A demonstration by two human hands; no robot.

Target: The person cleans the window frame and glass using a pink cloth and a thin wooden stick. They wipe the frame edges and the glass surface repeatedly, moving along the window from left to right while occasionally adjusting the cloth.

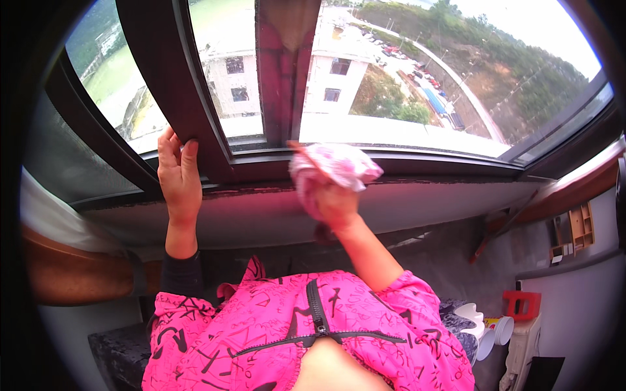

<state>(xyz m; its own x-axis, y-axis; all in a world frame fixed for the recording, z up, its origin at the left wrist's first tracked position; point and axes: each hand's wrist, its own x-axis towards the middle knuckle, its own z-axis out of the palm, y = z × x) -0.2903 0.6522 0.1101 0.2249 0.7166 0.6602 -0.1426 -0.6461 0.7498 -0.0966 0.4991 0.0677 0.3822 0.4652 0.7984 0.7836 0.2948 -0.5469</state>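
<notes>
My left hand (180,183) grips the edge of a dark upright window sash frame (164,73) near its bottom. Its thumb lies on the near face, and the fingertips are partly hidden behind the frame. In my right hand (338,204) is a bunched pink-and-white cloth (340,163), blurred by motion. A thin orange-brown strip (309,156) crosses the cloth; I cannot tell whether it is a stick or a trim. This hand is in front of the lower window rail (420,170), and contact with it cannot be made out. Water spots mark the glass pane (234,63).
A pale wall (415,205) drops below the window to a grey floor (415,254). An insect screen (78,161) and gathered white curtain (63,215) are at left. White tubs (501,330), a red plastic object (522,305) and a small wooden shelf (582,227) are at right.
</notes>
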